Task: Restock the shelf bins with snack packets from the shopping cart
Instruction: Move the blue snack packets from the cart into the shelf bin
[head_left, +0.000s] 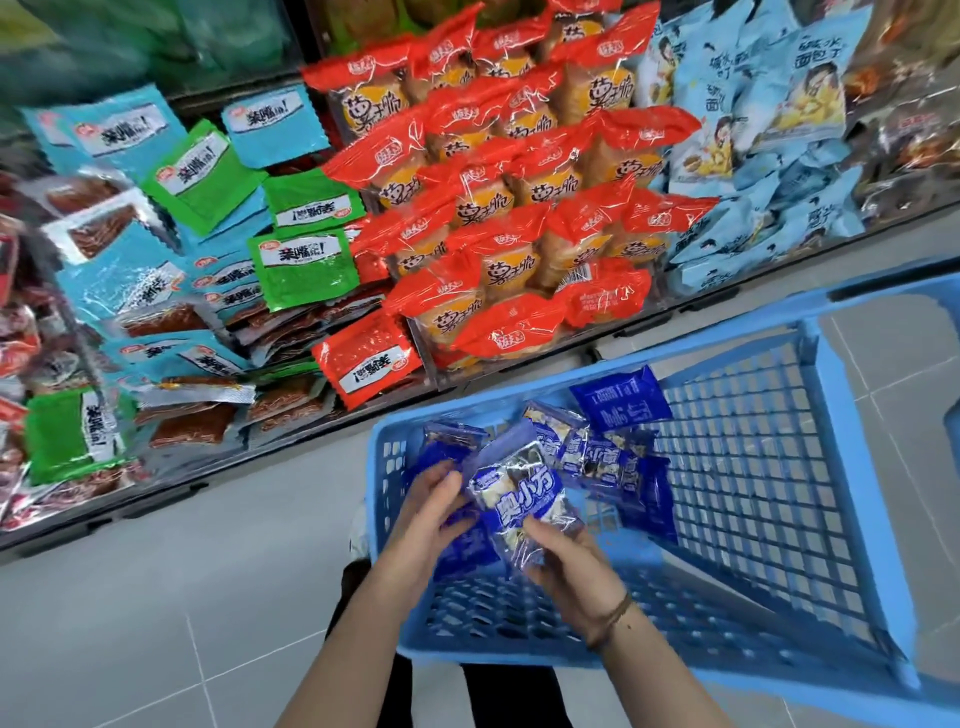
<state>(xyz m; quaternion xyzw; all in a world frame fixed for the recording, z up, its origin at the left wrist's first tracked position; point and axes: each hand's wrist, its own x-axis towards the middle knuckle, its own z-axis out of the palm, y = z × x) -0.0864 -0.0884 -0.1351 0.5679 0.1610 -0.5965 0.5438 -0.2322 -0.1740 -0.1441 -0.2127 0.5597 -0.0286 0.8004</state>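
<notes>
While both hands are reaching into the blue shopping cart (847, 457), the left hand (431, 514) is gripping the left edge of a blue snack packet (519, 496) with curled fingers, and the right hand (566, 564) is pinching the packet's near end between thumb and fingers; the packet is hanging just above the cart's grid floor, near its left wall; more blue packets (602, 457) are lying in a loose heap behind it; a dark blue packet (618, 400) is leaning against the far wall; a thin brown band (613, 621) is sitting on the right wrist; beyond the cart, the shelf bins (649, 314) are holding red packets (519, 208) in the middle, green and blue flat packets (218, 208) to the left, and pale blue bags (769, 156) to the right; grey tiled floor (156, 597) is showing beside the cart.
</notes>
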